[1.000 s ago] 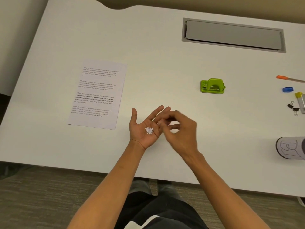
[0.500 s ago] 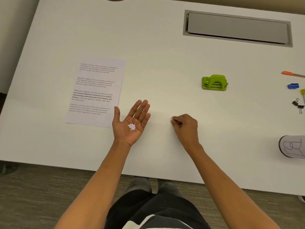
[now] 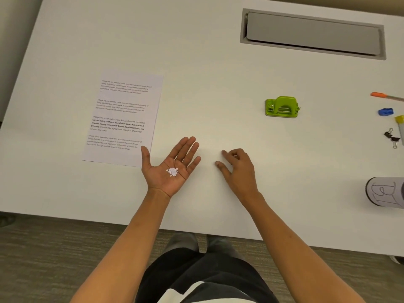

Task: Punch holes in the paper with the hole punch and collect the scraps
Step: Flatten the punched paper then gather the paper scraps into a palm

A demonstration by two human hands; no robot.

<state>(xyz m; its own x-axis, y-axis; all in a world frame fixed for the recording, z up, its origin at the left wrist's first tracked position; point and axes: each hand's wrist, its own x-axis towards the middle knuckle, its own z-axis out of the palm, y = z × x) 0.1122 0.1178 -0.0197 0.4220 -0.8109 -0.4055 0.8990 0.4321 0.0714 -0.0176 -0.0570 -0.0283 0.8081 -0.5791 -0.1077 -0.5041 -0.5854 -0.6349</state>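
Note:
A printed sheet of paper (image 3: pixel 123 119) lies flat on the left part of the white table (image 3: pixel 196 62). My left hand (image 3: pixel 169 169) rests palm up beside the sheet's lower right corner, fingers spread, with a small heap of white paper scraps (image 3: pixel 173 171) in the palm. My right hand (image 3: pixel 237 169) lies palm down on the table to the right, fingers loosely curled and apart, nothing visible in it. The green hole punch (image 3: pixel 282 107) stands on the table beyond my right hand, touched by neither hand.
A grey cable tray lid (image 3: pixel 312 33) is set into the table at the back right. At the right edge lie an orange pen (image 3: pixel 380 95), a blue cap (image 3: pixel 385 111), binder clips (image 3: pixel 392 137) and a paper-wrapped cylinder (image 3: pixel 384 191). The table's front edge runs just below my wrists.
My right hand moved away from my left palm to the right and down onto the table, then loosened its fingers. My left hand shifted left toward the paper, still holding the scraps.

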